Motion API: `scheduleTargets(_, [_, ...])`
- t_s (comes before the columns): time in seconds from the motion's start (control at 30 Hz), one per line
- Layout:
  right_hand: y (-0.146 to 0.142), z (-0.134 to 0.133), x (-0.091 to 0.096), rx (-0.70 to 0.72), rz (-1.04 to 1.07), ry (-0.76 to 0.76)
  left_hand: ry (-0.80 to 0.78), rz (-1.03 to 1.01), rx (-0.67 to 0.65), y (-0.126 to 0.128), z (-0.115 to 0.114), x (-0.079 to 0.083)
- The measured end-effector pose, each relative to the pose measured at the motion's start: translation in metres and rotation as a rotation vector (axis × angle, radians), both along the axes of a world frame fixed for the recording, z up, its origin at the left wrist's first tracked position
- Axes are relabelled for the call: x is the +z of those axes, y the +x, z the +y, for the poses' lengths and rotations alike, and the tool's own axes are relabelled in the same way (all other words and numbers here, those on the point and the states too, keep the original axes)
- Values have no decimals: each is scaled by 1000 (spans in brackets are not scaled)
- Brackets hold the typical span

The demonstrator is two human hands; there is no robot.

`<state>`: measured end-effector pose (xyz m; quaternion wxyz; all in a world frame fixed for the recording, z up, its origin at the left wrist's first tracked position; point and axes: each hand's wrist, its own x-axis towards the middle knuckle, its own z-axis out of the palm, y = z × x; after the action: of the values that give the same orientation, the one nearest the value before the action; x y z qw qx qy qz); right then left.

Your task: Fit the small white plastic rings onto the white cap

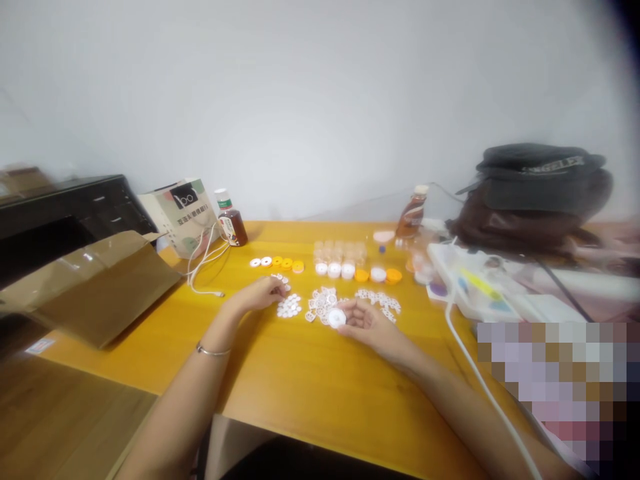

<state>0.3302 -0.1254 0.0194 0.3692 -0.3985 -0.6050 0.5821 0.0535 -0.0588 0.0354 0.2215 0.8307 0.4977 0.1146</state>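
Now, right hand (367, 323): curled round a white cap (337, 318), low over the desk (300, 387).
left hand (260, 293): fingers narrowed at the small white pieces (289, 307); whether it pinches one, I cannot tell.
grip: probably steadiest on the cap's rim.
far: cap row (334, 269).

Two brown bottles (231, 227) (412, 215), one paper bag (181, 212), one cardboard box (95, 287), three heaps of small white pieces (289, 307), one held white cap (337, 318).
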Motion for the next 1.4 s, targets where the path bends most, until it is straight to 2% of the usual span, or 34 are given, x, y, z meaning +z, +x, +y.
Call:
scheduleTargets(0.27, [1,2,-2,14,40,-60,7,9,8,-1,0,0])
scheduleTargets(0.6, [1,1,-2,10,39,-53,10,-15,-43,-1,-1,1])
scheduleTargets(0.83, [1,0,-2,-1,16,-40,32,-4,-33,-1,1,-1])
scheduleTargets(1.0, [2,2,-3,14,26,-47,52,4,-21,2,-6,7])
scheduleTargets(1.17, [2,1,-2,0,11,-45,-79,-30,-114,4,-16,17])
scheduleTargets(1.27, [1,0,-1,-1,8,-58,-150,-22,-141,3,-18,17])
scheduleTargets(1.4, [1,-1,2,-7,1,-74,-156,-13,-133,2,-17,12])
